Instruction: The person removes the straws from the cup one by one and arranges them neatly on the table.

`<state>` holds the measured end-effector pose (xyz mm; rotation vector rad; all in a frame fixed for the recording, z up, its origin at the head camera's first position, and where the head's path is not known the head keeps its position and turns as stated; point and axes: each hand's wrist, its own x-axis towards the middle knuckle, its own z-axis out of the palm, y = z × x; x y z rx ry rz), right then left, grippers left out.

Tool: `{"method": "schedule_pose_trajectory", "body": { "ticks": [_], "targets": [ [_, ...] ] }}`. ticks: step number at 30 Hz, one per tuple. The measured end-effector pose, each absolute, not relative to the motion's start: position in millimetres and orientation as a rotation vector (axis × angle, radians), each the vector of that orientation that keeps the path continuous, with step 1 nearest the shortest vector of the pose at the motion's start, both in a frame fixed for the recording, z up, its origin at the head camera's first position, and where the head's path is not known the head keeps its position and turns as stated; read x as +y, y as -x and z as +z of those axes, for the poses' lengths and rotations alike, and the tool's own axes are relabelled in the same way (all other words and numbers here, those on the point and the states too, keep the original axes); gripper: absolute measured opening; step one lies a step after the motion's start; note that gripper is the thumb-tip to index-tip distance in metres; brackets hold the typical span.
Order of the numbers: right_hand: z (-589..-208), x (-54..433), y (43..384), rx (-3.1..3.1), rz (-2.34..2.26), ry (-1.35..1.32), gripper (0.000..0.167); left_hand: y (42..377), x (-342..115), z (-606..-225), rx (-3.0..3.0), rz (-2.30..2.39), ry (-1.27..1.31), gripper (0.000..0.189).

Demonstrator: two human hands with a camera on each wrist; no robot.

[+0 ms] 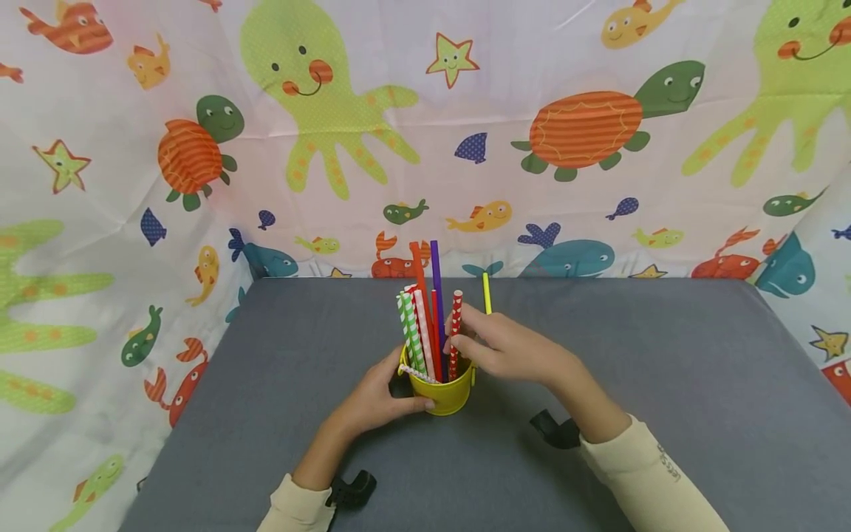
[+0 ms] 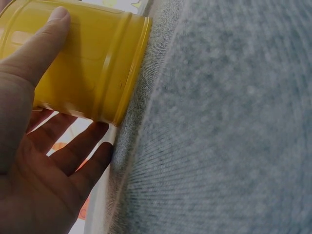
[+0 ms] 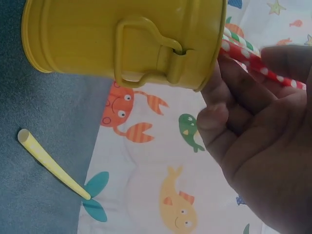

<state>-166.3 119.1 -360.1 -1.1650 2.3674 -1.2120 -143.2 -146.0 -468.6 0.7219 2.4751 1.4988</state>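
Note:
A small yellow metal bucket (image 1: 447, 397) stands on the grey table, filled with several upright paper straws. My left hand (image 1: 380, 395) grips the bucket's left side, its thumb across the front and its fingers round the back. With my right hand (image 1: 503, 341) I pinch a red straw with white dots (image 1: 456, 318) at the bucket's right side; its lower end is inside the rim. Next to it stand a purple straw (image 1: 436, 273), an orange-red straw (image 1: 417, 258) and green-striped straws (image 1: 408, 325). In the right wrist view the bucket's wire handle (image 3: 120, 51) hangs down its side.
A yellow straw (image 3: 53, 163) lies alone on the table (image 1: 299, 332) behind my right hand. A white cloth (image 1: 372, 44) printed with sea animals stands upright along the table's back and sides. Black wrist mounts (image 1: 555, 430) stick out from both sleeves.

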Motion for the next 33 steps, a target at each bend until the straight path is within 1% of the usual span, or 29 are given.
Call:
{"method": "schedule_pose_trajectory", "body": {
  "ticks": [4,7,14,23,27,30,33],
  "targets": [
    [-356.7,119.1,165.6,2.365,-1.286,1.135,0.02,143.4,-145.7,-468.9,2.476,1.505,-0.746,0.091],
    [-354.5,119.6,165.8,2.356,-1.362,1.159,0.018,143.5,-146.0,-469.5,2.479,1.515,-0.773,0.092],
    [-346.4,124.2,165.1,2.31,-1.522,1.172,0.03,143.5,-146.8,-470.3,2.472,1.512,-0.773,0.091],
    [-339.5,131.6,165.6,2.416,-1.737,1.211,0.032,142.9,-146.9,-469.7,2.47,1.503,-0.722,0.092],
    [-340.4,136.2,171.2,2.467,-1.838,1.193,0.033,142.5,-147.1,-469.6,2.474,1.504,-0.719,0.093],
    [-342.3,140.1,176.1,2.498,-1.903,1.141,0.035,142.3,-147.2,-469.5,2.473,1.509,-0.72,0.093],
    [-344.8,143.9,179.9,2.555,-1.934,1.007,0.035,142.6,-147.2,-469.7,2.467,1.512,-0.721,0.093]
  ]
}}
